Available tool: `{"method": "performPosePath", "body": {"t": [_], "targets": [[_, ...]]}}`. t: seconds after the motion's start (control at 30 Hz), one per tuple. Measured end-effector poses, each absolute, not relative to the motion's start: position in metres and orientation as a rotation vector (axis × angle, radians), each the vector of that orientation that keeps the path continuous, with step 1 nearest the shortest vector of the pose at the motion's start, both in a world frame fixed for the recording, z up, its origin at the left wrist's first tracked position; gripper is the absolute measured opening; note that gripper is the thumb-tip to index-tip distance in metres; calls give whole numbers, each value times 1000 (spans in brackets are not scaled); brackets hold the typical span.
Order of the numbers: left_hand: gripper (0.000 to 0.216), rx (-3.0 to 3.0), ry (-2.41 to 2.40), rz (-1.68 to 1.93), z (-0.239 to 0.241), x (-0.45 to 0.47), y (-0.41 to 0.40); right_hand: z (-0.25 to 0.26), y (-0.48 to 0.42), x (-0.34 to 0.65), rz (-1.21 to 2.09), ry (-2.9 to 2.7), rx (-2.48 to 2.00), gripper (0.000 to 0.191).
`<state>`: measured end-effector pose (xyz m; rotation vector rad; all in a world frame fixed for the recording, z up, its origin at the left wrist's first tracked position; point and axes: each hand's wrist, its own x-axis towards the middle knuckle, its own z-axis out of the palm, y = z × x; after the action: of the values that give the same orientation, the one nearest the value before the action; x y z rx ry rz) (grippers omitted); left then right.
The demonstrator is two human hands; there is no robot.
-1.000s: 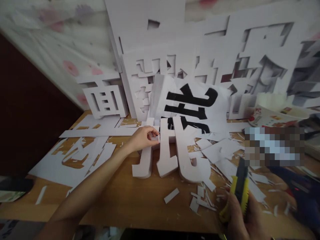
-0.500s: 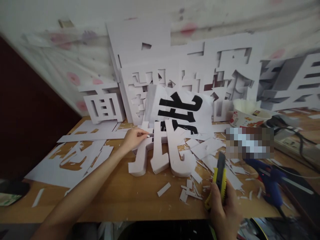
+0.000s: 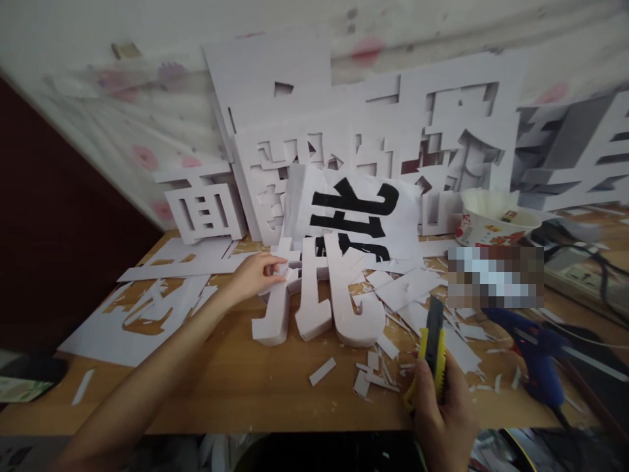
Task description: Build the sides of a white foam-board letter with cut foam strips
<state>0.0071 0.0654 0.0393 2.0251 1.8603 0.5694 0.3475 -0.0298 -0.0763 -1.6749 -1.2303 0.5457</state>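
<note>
A white three-dimensional character made of foam board [image 3: 314,295] stands on the wooden table, in several thick strokes. My left hand [image 3: 255,272] is at its left stroke, thumb and forefinger apart at the stroke's edge; whether they touch it I cannot tell. Lower right, my right hand [image 3: 445,413] is wrapped round a yellow and black utility knife [image 3: 432,357], blade end pointing up and away. Behind the foam character leans a paper sheet [image 3: 403,226] printed with a black character.
White offcuts [image 3: 371,380] litter the table [image 3: 236,393]. A blue glue gun [image 3: 535,354] lies right, near a paper bowl [image 3: 496,219] and a power strip [image 3: 580,275]. Cut foam boards [image 3: 295,98] lean on the wall. Another foam character [image 3: 204,210] stands back left.
My left thumb and forefinger, which pinched a small white bit over the left stroke, have parted and drawn slightly left. The bit no longer shows. My right hand keeps the knife nearly still.
</note>
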Motion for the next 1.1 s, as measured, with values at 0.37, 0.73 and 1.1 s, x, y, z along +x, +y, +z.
{"method": "performPosePath", "body": {"t": [0.37, 0.73, 1.1], "targets": [[23, 2068, 1806, 604, 30, 24, 81, -79, -33, 349, 562, -1218, -1702, 60], [22, 1982, 1770, 637, 17, 26, 86, -76, -32, 350, 563, -1234, -1744, 64], [38, 1928, 1736, 631, 16, 20, 83, -77, -32, 351, 568, -1220, -1799, 70]]}}
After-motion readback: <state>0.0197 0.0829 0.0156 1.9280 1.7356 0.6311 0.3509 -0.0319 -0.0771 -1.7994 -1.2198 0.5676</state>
